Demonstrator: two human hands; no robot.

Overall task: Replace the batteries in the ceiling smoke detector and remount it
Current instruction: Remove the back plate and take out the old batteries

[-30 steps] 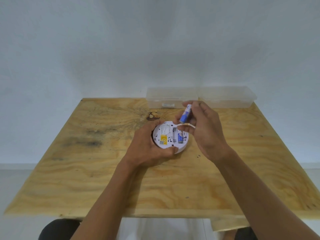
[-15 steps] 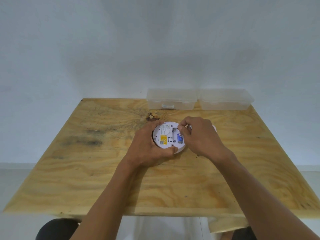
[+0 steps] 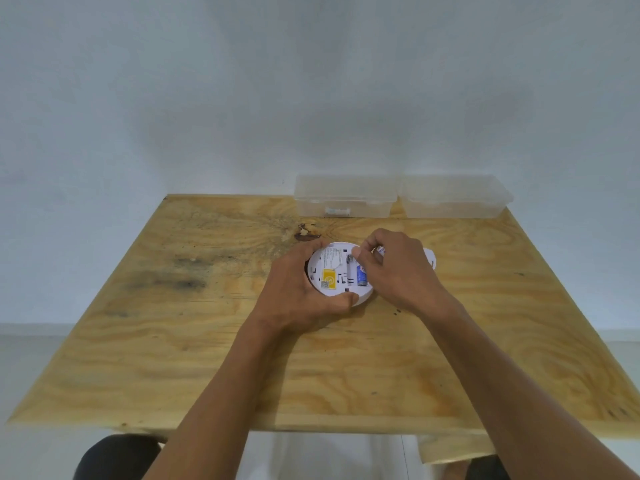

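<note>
Detector, white and round, lying back-up on the tabletop slightly toward the far edge from its centre. Its open back shows a yellow label on the near-left part and a blue battery seated in the bay at the right. Left hand cups the detector's left and near rim, fingers curled round the far-left rim, thumb pressed on the near rim. Right hand rests over the detector's right side, thumb and forefinger pinched together above the far end of the bay; a white-and-blue end shows between its fingers, but what it belongs to cannot be told. A white piece lies just right of that hand, mostly hidden. Two clear boxes, left box and right box, stand side by side at the far edge toward the far-right corner; a small white item lies in the left one.
</note>
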